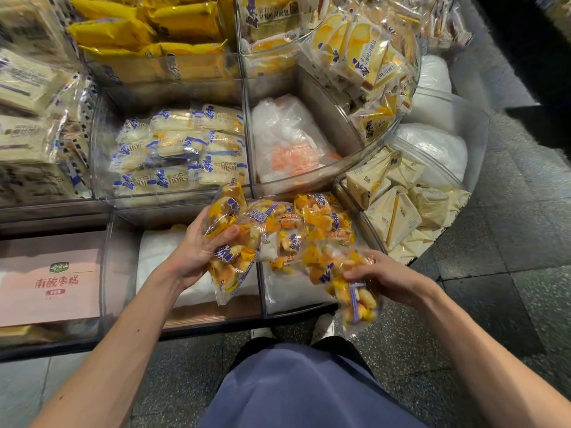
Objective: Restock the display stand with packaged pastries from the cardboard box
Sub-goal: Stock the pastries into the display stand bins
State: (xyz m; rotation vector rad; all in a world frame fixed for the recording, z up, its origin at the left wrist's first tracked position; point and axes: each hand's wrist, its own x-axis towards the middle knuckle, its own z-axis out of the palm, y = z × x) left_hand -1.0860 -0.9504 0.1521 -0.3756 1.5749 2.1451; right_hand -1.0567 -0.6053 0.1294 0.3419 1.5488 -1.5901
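Here the left hand [197,248] gripped several pastry packs [230,239] and the right hand [381,274] pinched more packs [355,291], all held over the stand's [256,193] lower front bins.

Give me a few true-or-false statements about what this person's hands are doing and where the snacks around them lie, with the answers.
1. The left hand and right hand both grip orange-and-yellow pastry packets. True.
2. The triangular cream packets lie left of both hands. False: they lie to the right, beyond the right hand.
3. The yellow packets sit on a tier above the blue-and-white HORSH packets. True.
4. The pink carton lies right of the right hand. False: it lies far left, beyond the left hand.
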